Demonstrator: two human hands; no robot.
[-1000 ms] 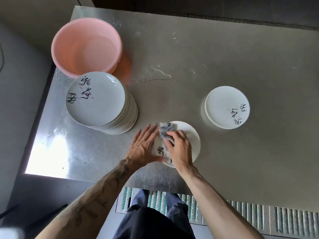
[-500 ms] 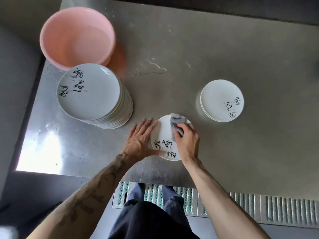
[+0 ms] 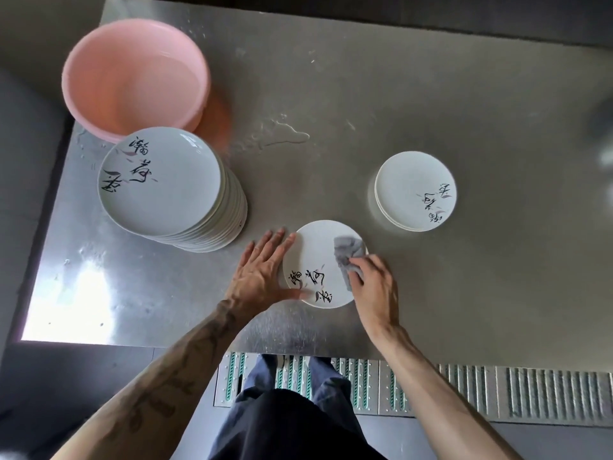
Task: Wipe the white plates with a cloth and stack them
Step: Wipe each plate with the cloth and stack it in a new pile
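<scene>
A white plate [image 3: 315, 254] with black brush writing lies on the steel table near its front edge. My left hand [image 3: 262, 273] lies flat with straight fingers against the plate's left rim, thumb on its near edge. My right hand [image 3: 373, 285] grips a grey cloth [image 3: 346, 254] and presses it on the plate's right side. A tall stack of the same plates [image 3: 166, 184] stands to the left. A short stack of plates [image 3: 414, 190] sits to the right.
A pink plastic basin [image 3: 132, 74] stands at the back left, touching the tall stack. A small puddle of water [image 3: 278, 134] lies behind the plate. The steel table [image 3: 431, 94] ends at a front edge above a ribbed floor mat [image 3: 497, 393].
My right hand has swept the cloth from the plate's left side across to its right side, uncovering the writing. My left hand has stayed on the plate's left rim.
</scene>
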